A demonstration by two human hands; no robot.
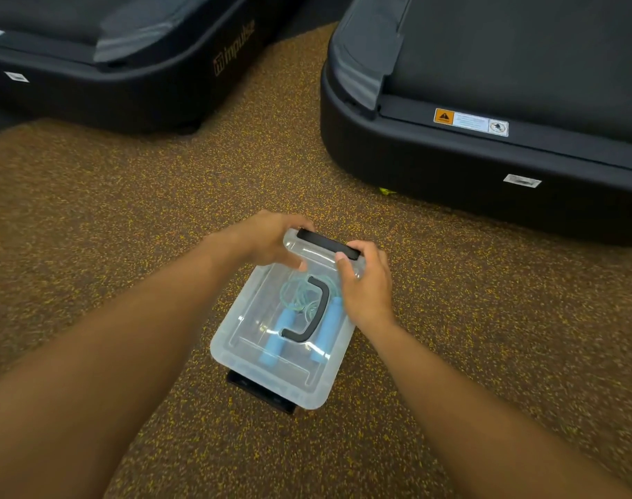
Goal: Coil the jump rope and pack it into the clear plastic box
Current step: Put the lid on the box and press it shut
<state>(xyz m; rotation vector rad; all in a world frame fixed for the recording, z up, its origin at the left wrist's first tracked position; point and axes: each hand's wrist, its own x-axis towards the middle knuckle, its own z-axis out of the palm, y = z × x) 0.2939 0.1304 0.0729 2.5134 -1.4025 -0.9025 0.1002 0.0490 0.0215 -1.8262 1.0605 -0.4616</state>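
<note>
Reading "impulse" beside a small logo, brown lettering is seen on the side of the left black machine base [134, 72], which is set on the speckled brown floor [91, 210]. Two small white stickers are fixed to that base, too small to be read. On the right black machine base [487, 167] a warning label [471, 122] is fixed, made up of an orange panel with a triangle, fine print that cannot be read, and a round pictogram; a small silver plate [522, 181] is fixed lower on its side, its text illegible.

The clear plastic box [282, 333] is placed on the floor between the two forearms, with its clear lid on and a black carry handle [309, 311] lying flat on the lid. Through the lid the jump rope [301, 300] is seen inside, its pale green cord coiled and its two blue grips laid side by side.

The black latch [327, 243] at the far end of the box is gripped at both ends. The left hand [271, 243] is curled over its left end, thumb against the lid. The right hand [364, 279] is closed on its right end, thumb on top. A second black latch [260, 392] is seen at the near end, untouched.
</note>
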